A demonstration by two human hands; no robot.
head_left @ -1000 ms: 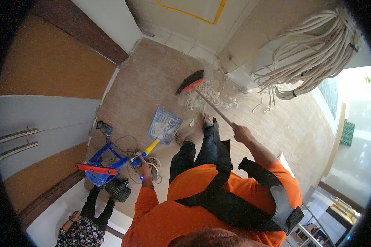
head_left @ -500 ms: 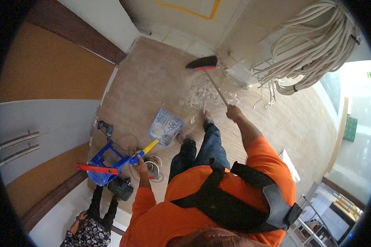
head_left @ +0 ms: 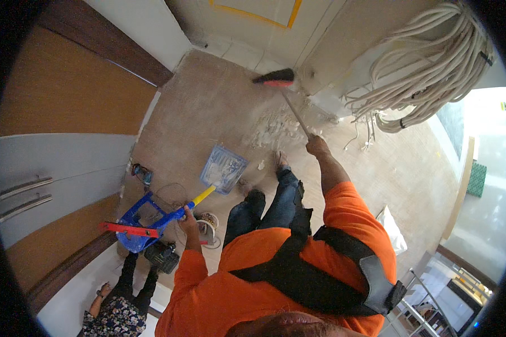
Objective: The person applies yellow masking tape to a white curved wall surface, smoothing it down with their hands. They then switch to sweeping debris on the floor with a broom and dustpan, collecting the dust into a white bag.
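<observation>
My right hand (head_left: 318, 146) is closed around the stick of a broom (head_left: 294, 110). Its dark bristle head with a red base rests at the floor's far edge, by the wall corner. White debris (head_left: 272, 129) lies scattered on the floor between the broom head and my feet. In my left hand (head_left: 189, 221) is the blue and yellow handle of a long-handled dustpan (head_left: 224, 168). The blue pan lies on the floor to the left of my feet, with pale dust and bits in it.
Left of the dustpan are a blue stool (head_left: 135, 238) with a red level (head_left: 129, 229) on it, a power drill (head_left: 142, 174) and a bucket (head_left: 207, 227). Another person (head_left: 118, 314) is at lower left. Coiled white cables (head_left: 433, 73) hang at right.
The broom head has shifted slightly farther away, and my right hand has moved a little up with it. The dustpan and my left hand have drifted slightly left.
</observation>
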